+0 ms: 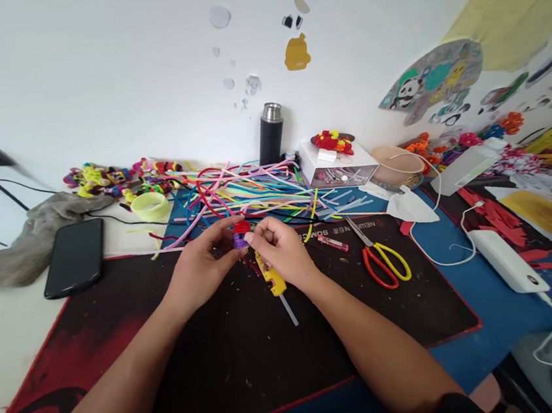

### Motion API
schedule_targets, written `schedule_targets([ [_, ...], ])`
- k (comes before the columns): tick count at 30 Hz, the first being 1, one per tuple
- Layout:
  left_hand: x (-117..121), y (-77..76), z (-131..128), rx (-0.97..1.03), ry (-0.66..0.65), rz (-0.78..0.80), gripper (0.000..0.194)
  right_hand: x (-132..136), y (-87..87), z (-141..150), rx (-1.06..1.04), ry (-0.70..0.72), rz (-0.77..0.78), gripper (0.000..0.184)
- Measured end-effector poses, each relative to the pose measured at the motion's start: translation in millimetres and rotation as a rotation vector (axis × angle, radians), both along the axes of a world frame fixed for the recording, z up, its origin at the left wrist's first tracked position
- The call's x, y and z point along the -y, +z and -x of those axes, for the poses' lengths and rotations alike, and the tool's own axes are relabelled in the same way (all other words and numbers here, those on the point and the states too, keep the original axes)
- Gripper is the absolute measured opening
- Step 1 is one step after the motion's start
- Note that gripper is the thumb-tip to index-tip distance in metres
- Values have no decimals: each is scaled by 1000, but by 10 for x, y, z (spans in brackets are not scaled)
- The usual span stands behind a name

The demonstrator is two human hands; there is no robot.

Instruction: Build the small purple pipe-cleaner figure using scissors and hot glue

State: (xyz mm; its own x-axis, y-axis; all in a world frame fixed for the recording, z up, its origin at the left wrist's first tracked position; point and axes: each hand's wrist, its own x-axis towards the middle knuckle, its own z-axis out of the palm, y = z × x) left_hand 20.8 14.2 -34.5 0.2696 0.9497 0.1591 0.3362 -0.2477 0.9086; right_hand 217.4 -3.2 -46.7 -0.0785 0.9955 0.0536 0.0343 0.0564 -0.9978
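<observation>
Holding small red-purple piece (241, 234) over black mat (223, 356); left hand (200, 264) pinching, thumb and index slightly apart around it; right hand (285, 251) pinching other side, fingertips nearly closed.

From my end I see the left hand (201, 267) and right hand (285, 253) pinching a small red-and-purple piece (241, 231); a yellow tool (274, 279), perhaps a glue gun, shows beneath the right hand.
</observation>
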Motion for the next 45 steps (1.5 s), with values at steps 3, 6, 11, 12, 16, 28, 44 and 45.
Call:
schedule_targets([
  [3, 0, 7, -3, -12, 11, -3, 59, -2, 4, 1, -3, 4, 3, 44],
  [6, 2, 15, -9, -14, 17, -1, 59, -2, 3, 8, -13, 4, 1, 43],
  [11, 0, 26, -21, 14, 12, 17, 59, -1, 0, 25, -16, 1, -9, 45],
  [12, -3, 22, -21, 23, 5, 22, 59, -1, 6, 27, -19, -1, -6, 46],
  [16, -33, -14, -17, 86, -27, 66, 62, -6, 57, 11, -78, 3, 12, 52],
  [28, -74, -32, -15, 201, -17, 109, 65, -14, 60, -29, -143, -36, -9, 55],
  [44, -57, -27, -16, 204, -34, 129, 64, 6, 68, -1, -101, -34, 10, 53],
  [45, -56, -26, -16, 202, -38, 128, 64, 7, 69, 0, -99, -35, 11, 53],
])
